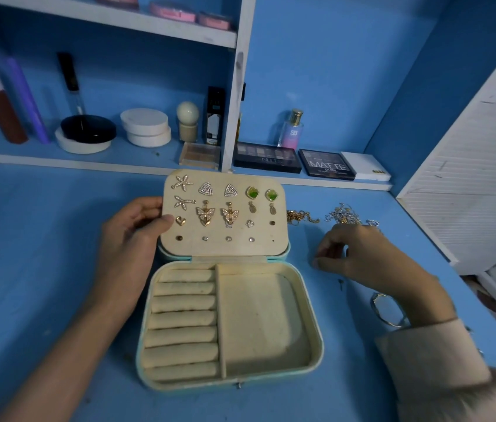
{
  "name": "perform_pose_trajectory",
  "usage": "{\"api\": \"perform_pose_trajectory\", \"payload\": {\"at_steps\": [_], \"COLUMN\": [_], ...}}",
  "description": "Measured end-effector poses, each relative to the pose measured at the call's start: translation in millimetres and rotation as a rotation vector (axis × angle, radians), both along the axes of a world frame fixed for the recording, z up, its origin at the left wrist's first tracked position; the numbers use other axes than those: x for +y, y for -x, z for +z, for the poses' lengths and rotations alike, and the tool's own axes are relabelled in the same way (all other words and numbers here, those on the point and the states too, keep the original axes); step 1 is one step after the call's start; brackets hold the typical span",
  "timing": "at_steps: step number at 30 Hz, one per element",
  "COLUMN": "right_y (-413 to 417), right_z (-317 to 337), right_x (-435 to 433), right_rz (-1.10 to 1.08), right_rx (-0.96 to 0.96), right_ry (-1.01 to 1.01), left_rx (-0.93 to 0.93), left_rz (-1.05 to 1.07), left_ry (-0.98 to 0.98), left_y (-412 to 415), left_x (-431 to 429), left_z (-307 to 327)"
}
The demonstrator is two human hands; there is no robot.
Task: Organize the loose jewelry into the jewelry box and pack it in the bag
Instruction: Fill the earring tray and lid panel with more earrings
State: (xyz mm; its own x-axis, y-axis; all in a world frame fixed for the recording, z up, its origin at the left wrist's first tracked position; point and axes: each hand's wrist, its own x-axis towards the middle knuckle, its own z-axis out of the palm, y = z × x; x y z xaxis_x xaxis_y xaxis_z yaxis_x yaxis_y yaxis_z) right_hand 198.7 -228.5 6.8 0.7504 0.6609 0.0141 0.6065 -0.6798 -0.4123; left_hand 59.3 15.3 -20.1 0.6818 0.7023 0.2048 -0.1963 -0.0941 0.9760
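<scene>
Looking down, where did we find the jewelry box (259,318)? asked one of us.

Right in front of us on the blue desk (43,284), the other answered, lying open between our two hands. Its base had a column of padded ring rolls (184,319) on the left and one wide compartment on the right. The lid (225,251) stood tipped back, and its panel carried rows of earrings: starfish (182,182), triangular studs (205,189), green stones (253,193) and winged gold drops (205,215).

And our left hand (131,236)?

We gripped the lid's left edge with it, thumb (161,223) on the front of the panel and fingers curled behind.

And the right hand (362,257)?

It hovered just above the desk to the right of the box, fingers curled in with the tips close to the thumb. Whether we pinched anything there, we could not tell.

What loose pieces did we see?

A tangle of gold chains (301,216) and a tangle of silver chains (344,214) lay beyond that hand, near the lid's right edge. A silver bangle (388,310) lay by our right wrist, partly hidden by it. Behind, eyeshadow palettes (326,164) and a perfume bottle (291,129) stood on the low shelf.
</scene>
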Motion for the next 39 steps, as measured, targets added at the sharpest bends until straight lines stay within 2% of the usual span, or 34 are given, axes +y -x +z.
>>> {"api": "perform_pose_trajectory", "payload": {"at_steps": [17, 25, 28, 33, 36, 39], "right_y": [-2, -3, -2, 11, 17, 22], "right_z": [0, -3, -4, 4, 17, 35], "right_x": [-2, -1, 3, 27, 46, 65], "right_rz": [0.022, 0.017, -0.015, -0.046, 0.019, 0.127], "right_rx": [0.017, -0.039, -0.069, -0.087, -0.117, -0.150], "right_ry": [-0.022, -0.040, -0.163, -0.536, -0.598, -0.576], "left_rx": [-0.008, -0.007, -0.007, -0.013, -0.038, -0.052], "left_rz": [-0.003, -0.010, -0.009, -0.009, -0.018, -0.029], "left_ry": [-0.001, 0.001, 0.008, 0.011, 0.030, 0.032], "left_y": [0, 0, 1, 2, 4, 6], "left_x": [0, 0, -1, -2, -3, -3], "left_z": [-1, 0, 1, 4, 6, 8]}}
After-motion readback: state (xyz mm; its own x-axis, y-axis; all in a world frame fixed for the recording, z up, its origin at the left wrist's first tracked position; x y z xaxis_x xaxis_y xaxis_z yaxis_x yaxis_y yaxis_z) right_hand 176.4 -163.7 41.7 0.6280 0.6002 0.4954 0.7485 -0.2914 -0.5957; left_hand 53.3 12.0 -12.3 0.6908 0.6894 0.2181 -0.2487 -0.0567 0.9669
